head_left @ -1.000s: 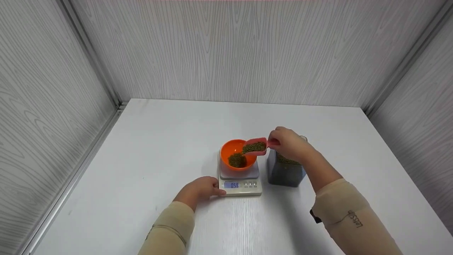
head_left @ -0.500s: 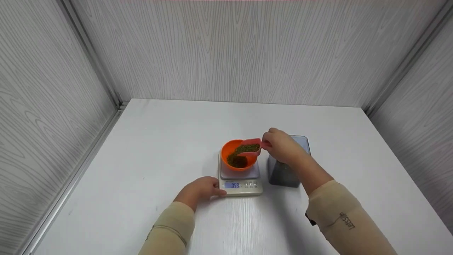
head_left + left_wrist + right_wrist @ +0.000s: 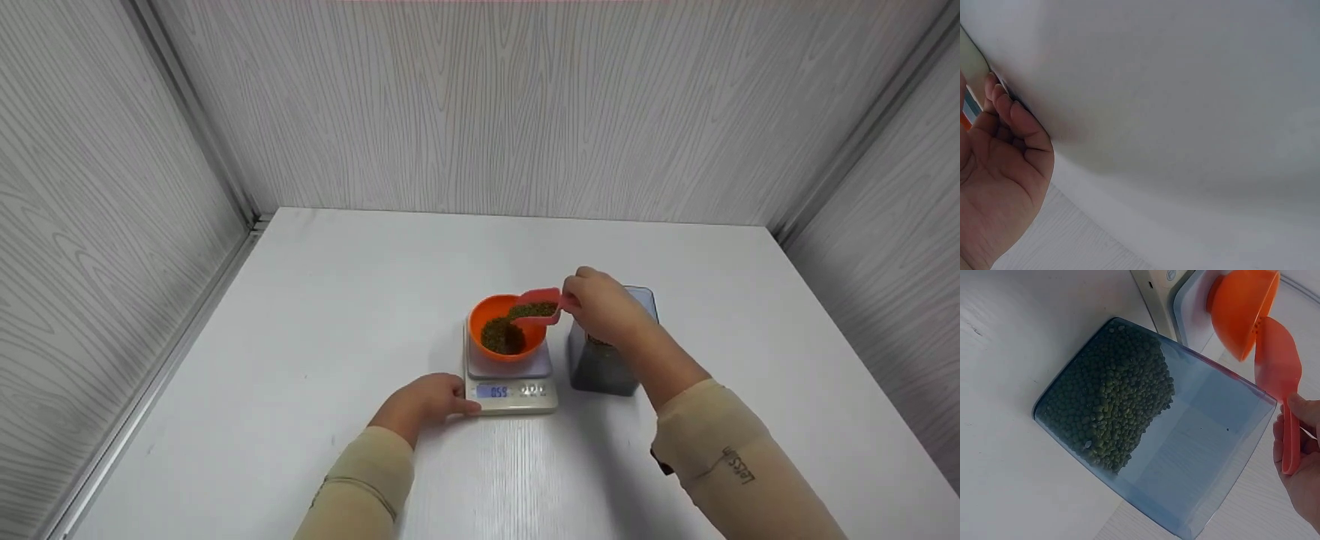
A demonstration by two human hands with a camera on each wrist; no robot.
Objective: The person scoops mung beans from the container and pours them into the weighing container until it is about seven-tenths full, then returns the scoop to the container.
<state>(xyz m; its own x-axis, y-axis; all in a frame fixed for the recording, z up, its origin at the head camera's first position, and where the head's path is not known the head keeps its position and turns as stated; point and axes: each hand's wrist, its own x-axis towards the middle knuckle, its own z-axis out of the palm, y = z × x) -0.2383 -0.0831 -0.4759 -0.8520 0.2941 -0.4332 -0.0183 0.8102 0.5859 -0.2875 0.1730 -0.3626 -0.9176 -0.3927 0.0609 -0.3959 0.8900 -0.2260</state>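
Observation:
My right hand (image 3: 606,306) grips the handle of a red scoop (image 3: 1278,363) that carries green beans, likely mung beans. The scoop tips over the right rim of an orange bowl (image 3: 508,358), with beans at its lip. A heap of the same beans (image 3: 495,335) lies inside the bowl, which stands on a white kitchen scale (image 3: 517,406) with a lit display. At the scale's lower left corner, my left hand (image 3: 426,397) holds its edge, thumb at the front and fingers curled against the side. In the left wrist view these fingers (image 3: 1024,121) are bent at that edge.
Right of the scale stands a clear bluish container (image 3: 1202,433), partly filled with beans (image 3: 1123,399); my right forearm passes over it in the head view. Grey wood-grain panels (image 3: 480,105) enclose the white table (image 3: 360,277) at the back and sides.
My right hand moved left with the scoop, bringing it farther over the bowl, then drew back slightly right and up. The scoop's load has shrunk a little. My left hand stays on the scale.

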